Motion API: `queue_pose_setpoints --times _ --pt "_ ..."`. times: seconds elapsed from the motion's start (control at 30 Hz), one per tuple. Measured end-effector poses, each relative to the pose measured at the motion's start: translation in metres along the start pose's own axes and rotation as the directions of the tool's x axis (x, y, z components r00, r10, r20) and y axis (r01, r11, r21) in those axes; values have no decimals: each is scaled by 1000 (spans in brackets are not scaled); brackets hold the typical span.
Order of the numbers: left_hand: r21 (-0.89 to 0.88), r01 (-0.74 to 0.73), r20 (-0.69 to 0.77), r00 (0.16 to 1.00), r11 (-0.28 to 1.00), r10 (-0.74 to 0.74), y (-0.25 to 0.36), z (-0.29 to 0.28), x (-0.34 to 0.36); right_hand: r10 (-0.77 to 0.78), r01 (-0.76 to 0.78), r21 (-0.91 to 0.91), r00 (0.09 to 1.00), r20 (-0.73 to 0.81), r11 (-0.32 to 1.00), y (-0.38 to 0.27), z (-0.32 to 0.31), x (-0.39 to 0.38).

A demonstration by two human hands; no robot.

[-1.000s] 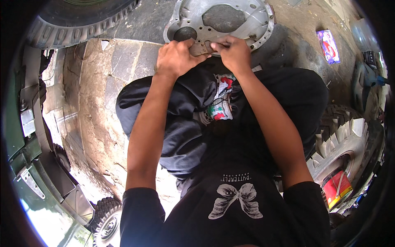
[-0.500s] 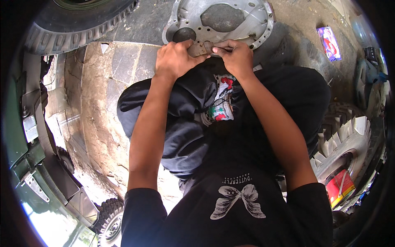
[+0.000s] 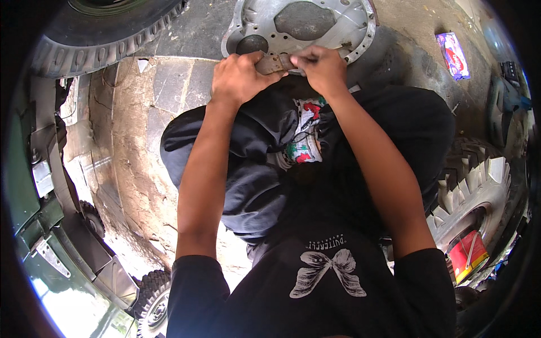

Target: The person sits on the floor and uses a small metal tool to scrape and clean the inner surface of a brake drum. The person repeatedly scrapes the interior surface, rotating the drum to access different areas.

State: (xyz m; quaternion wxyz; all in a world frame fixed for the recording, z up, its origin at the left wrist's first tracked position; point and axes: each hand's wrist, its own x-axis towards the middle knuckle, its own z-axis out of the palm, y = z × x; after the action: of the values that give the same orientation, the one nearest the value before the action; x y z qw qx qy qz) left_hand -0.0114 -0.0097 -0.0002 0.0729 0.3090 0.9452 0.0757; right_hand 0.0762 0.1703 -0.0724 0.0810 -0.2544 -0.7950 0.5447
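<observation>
My left hand (image 3: pixel 238 80) grips one end of a small, flat, rust-brown metal plate (image 3: pixel 270 63) with holes in it. Across the plate's other end lies a folded brown strip (image 3: pixel 286 61) that looks like sandpaper. The thumb and fingers of my right hand (image 3: pixel 324 70) pinch this strip against the plate; the fingertips are slightly blurred. Both hands are close together above my crossed legs. Just beyond them a large grey cast-metal housing (image 3: pixel 258 21) rests on the floor, with a big central opening, a smaller round hole and a rim of bolt holes.
A big tyre (image 3: pixel 112 53) stands at the far left, another treaded tyre (image 3: pixel 473 191) at the right. A red and yellow container (image 3: pixel 468 256) is beside the right tyre. A purple packet (image 3: pixel 452 55) lies on the floor at far right. Green vehicle bodywork (image 3: pixel 22 186) lines the left.
My right hand has shifted slightly along the plate and its fingers now lie differently over the strip. The left hand keeps its grip nearly in place. The view has tilted a little.
</observation>
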Motion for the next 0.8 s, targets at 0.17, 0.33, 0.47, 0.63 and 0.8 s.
queue_pose_setpoints --times 0.17,0.33,0.47,0.63,0.8 --pt "0 19 35 999 1000 -19 3 -3 2 -73 65 -87 993 -96 994 -8 0 8" --pt "13 25 19 999 1000 -25 2 -1 -2 57 -58 -3 998 -29 998 -6 -4 -9" --pt "19 24 2 1000 1000 -24 3 -3 -2 -47 40 -68 994 -103 997 -10 0 0" --pt "-17 67 48 997 998 -66 3 -4 2 -4 5 13 999 -51 1000 -18 -3 -3" --pt "-90 80 6 997 993 -80 7 -6 -3 -110 130 257 990 -93 958 -26 -4 5"
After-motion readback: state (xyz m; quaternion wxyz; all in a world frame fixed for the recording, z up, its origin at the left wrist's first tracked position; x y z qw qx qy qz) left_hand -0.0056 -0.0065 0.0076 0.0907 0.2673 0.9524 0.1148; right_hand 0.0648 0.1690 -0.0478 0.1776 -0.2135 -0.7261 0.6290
